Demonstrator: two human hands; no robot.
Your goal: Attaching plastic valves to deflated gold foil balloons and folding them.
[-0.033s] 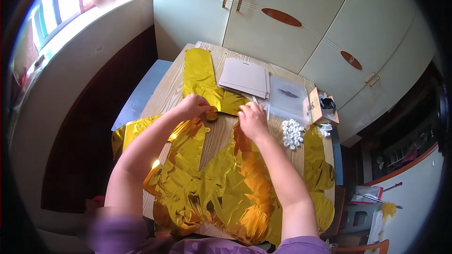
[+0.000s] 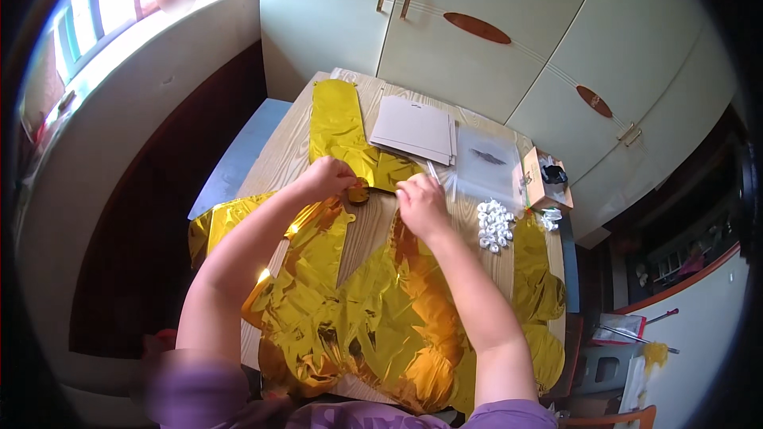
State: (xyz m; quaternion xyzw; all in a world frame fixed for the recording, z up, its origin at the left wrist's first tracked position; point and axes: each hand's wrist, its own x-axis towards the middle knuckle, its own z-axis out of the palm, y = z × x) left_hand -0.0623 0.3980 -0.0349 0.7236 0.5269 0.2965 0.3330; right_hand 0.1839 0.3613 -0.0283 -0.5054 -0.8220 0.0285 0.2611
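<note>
Several flat gold foil balloons lie overlapping on the wooden table. Over the large crinkled foil balloon in front of me, both my arms reach forward. My left hand has its fingers pinched together at the near edge of the far gold foil balloon, beside a small rounded foil tab. Right of it, my right hand is closed, fingertips at the same balloon's right end. The exact grip of either hand is partly hidden by the fingers.
Grey cardboard sheets are stacked at the back, next to a clear plastic bag. To the right are a pile of small white rolls, an open box with something black inside, and another gold foil balloon. Pale cabinets stand behind.
My right hand has shifted slightly left, toward my left hand. The left hand and the foil stay almost where they were.
</note>
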